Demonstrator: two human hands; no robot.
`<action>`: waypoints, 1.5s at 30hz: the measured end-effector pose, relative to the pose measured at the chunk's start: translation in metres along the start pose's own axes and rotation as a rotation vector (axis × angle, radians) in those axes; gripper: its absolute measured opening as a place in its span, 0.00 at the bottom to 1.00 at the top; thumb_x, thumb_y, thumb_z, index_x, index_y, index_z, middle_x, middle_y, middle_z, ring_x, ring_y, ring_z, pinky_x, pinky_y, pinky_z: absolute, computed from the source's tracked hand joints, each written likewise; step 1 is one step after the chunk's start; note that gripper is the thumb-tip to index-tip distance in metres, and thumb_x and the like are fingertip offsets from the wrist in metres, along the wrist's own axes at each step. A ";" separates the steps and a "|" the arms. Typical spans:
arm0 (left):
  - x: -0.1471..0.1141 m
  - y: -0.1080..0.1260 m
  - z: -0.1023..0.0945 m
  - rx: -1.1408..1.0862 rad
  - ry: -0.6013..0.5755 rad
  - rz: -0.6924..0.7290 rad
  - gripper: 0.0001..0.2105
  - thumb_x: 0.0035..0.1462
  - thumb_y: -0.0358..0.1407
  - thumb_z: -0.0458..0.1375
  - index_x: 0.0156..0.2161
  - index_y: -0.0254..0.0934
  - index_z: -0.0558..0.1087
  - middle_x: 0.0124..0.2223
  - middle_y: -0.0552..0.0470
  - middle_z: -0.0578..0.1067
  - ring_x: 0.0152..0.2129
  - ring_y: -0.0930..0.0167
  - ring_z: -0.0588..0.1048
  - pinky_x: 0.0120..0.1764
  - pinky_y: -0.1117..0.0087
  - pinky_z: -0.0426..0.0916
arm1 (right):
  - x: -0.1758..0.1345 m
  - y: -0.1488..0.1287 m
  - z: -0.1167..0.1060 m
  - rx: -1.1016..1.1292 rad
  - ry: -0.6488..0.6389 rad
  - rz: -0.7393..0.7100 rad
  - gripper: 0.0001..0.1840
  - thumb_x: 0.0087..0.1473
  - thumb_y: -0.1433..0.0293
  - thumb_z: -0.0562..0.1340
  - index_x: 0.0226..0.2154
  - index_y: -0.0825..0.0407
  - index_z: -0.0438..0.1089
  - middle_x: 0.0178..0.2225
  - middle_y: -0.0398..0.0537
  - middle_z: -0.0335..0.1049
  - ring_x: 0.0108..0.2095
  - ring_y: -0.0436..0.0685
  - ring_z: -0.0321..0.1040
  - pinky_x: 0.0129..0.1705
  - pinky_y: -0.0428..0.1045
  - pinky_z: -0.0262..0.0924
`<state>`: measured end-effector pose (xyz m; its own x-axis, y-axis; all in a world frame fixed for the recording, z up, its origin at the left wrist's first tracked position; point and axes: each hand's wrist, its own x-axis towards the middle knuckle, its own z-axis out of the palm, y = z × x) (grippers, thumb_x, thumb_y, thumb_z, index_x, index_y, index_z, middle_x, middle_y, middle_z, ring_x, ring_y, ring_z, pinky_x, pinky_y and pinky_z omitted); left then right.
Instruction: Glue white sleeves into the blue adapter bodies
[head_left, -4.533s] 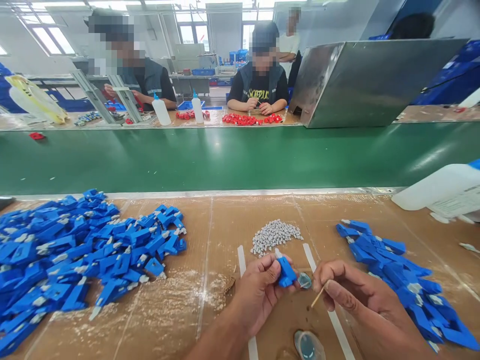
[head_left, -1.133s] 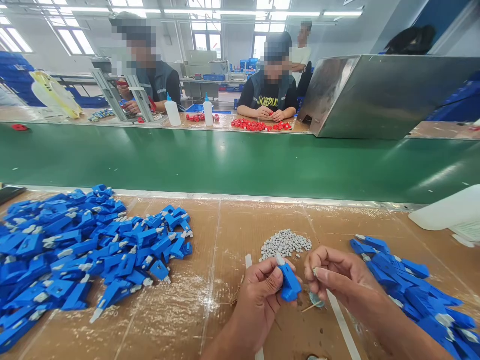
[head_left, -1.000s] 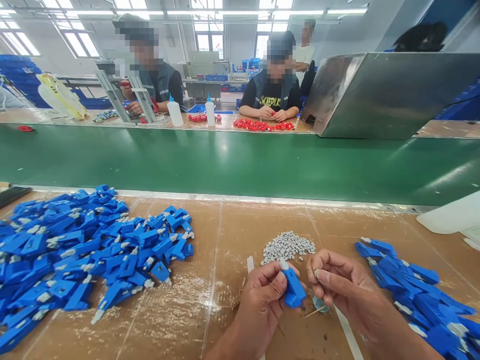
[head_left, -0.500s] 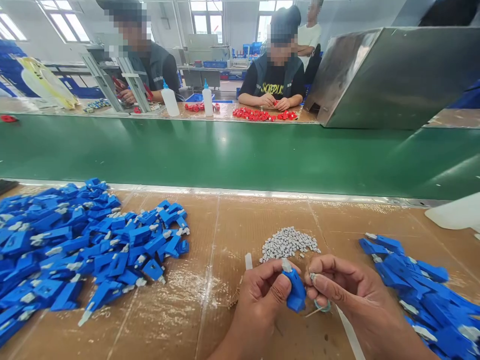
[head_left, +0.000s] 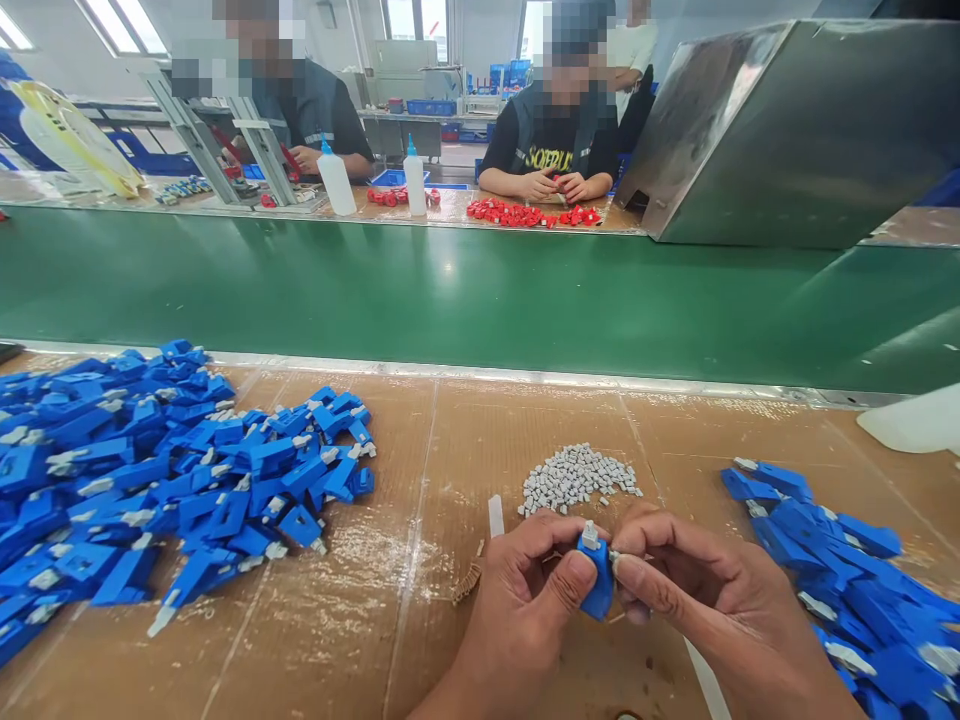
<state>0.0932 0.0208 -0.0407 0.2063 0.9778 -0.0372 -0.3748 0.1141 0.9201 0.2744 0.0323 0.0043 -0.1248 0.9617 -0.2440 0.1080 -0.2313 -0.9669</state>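
Note:
My left hand (head_left: 525, 595) grips a blue plastic part (head_left: 598, 592) with a pale grey tip (head_left: 590, 535) pointing up. Thumb and fingers of my right hand (head_left: 694, 590) are pinched together against the right side of that part. Between those fingertips a small grey piece (head_left: 616, 555) barely shows; most of it is hidden. Just beyond both hands lies a heap of little grey pieces (head_left: 577, 478) on the brown tabletop (head_left: 465, 430).
Many blue parts with grey tips form a large pile (head_left: 187, 480) at left and a smaller one (head_left: 847, 560) at right. Across the green belt (head_left: 375, 290) two people handle red parts (head_left: 510, 213). White bottles (head_left: 415, 180) and a metal housing (head_left: 780, 140) stand over there.
My right hand has moved left, bringing the small grey piece against the blue part. The blue part has turned slightly in my left hand. The view has shifted a little.

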 end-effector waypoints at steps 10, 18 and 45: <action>-0.003 -0.001 0.000 0.068 0.023 0.001 0.23 0.69 0.57 0.64 0.41 0.37 0.87 0.36 0.48 0.73 0.36 0.66 0.70 0.41 0.66 0.64 | 0.003 0.008 -0.010 -0.245 -0.102 -0.253 0.17 0.68 0.53 0.71 0.32 0.44 0.83 0.29 0.45 0.79 0.29 0.57 0.74 0.32 0.50 0.69; -0.005 -0.002 -0.001 0.288 0.022 0.057 0.23 0.75 0.53 0.58 0.35 0.37 0.81 0.33 0.51 0.69 0.32 0.68 0.68 0.37 0.66 0.60 | -0.003 0.011 -0.005 -0.203 -0.056 -0.084 0.23 0.61 0.45 0.74 0.30 0.46 0.82 0.28 0.46 0.78 0.29 0.58 0.72 0.32 0.50 0.69; -0.001 0.003 0.006 -0.165 -0.036 -0.190 0.26 0.66 0.59 0.66 0.37 0.34 0.86 0.29 0.50 0.75 0.26 0.72 0.72 0.31 0.71 0.68 | 0.005 0.011 -0.013 0.159 -0.176 0.187 0.28 0.56 0.42 0.77 0.33 0.50 0.80 0.27 0.44 0.74 0.29 0.56 0.75 0.31 0.49 0.69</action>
<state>0.0971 0.0197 -0.0353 0.3183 0.9294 -0.1869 -0.4679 0.3255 0.8217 0.2877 0.0369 -0.0063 -0.2881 0.8633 -0.4144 -0.0089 -0.4352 -0.9003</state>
